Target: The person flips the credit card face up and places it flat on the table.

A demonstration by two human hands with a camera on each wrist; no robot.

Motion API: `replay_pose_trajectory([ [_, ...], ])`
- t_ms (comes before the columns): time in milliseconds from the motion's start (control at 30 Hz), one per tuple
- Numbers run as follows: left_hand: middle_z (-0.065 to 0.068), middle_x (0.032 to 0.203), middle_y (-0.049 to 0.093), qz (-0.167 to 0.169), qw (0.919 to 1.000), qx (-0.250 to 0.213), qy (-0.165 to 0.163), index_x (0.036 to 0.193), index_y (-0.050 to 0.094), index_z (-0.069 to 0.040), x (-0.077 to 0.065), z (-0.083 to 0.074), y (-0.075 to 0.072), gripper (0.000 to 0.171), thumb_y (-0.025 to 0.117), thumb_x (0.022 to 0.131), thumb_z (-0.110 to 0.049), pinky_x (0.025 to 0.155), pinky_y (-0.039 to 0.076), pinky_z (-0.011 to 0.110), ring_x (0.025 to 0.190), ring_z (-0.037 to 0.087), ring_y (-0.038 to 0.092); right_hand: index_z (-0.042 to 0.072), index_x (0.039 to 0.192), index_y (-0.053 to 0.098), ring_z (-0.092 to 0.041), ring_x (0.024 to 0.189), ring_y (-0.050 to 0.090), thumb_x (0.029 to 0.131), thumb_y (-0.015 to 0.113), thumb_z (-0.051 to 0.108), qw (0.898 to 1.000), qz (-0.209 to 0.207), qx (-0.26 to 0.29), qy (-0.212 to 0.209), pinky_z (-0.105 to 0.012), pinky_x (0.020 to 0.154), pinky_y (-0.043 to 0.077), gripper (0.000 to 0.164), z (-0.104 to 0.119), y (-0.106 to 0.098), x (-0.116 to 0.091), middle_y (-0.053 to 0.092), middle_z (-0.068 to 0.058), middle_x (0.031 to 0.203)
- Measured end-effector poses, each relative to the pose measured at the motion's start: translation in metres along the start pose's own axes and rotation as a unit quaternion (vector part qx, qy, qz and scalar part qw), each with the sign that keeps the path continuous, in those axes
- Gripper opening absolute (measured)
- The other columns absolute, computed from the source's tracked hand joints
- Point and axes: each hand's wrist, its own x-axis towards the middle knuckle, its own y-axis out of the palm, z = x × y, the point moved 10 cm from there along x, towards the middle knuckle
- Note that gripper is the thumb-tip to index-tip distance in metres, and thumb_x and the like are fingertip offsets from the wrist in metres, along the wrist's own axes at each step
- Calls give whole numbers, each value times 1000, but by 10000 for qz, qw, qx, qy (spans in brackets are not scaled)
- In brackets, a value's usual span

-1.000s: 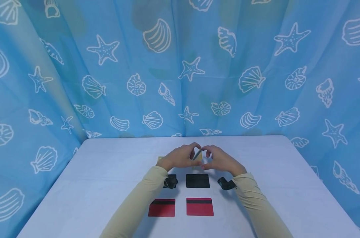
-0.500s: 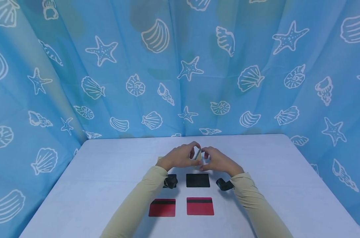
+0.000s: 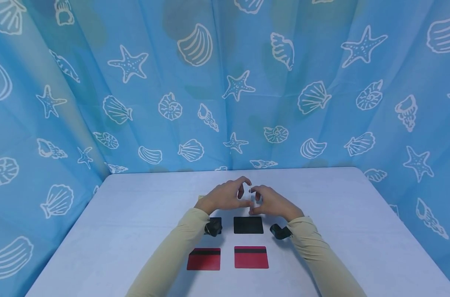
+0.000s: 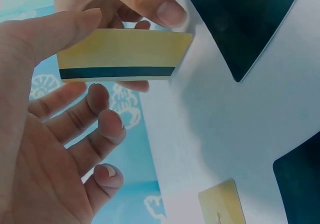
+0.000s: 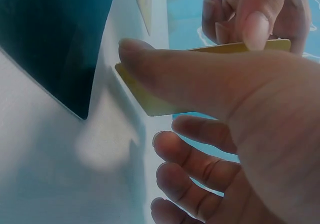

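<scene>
A yellow bank-type card [image 4: 120, 47] with a dark stripe is held up between both hands. The left hand [image 3: 225, 197] pinches one end, its thumb at the upper edge and index finger below, as the left wrist view shows. At the other end the right hand [image 3: 275, 203] has its thumb and index finger at opposite edges; in the right wrist view its thumb covers part of the card [image 5: 150, 102]. Both hands' other fingers are loosely bent. From the head view the card stands almost edge-on. Just below the hands lies a black card [image 3: 248, 225].
Two red cards [image 3: 204, 262] with dark stripes lie nearest on the white table [image 3: 358, 247]. A second black card [image 3: 217, 222] is partly hidden by the left wrist's black camera [image 3: 212, 227]. Another yellow card [image 4: 222, 204] lies behind the left wrist. A blue shell-print curtain [image 3: 225, 103] surrounds the table.
The held card has turned from a slanted view to nearly edge-on in the head view. My right hand has shifted slightly left, toward the left hand. The cards on the table stay put.
</scene>
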Motion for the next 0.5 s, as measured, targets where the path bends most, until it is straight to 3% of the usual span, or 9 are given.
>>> replay_pose_trajectory([
  [500,2,100,66,-129,9998,-112,142,146,48,-16,-4,-4,-6,62,74,94,-40,67,50,26,78,15,60,-1,140,57,-18,87,55,81,89,22,9999,17,20,135,-30,74,53,71,-2,5,0,62,-9,102],
])
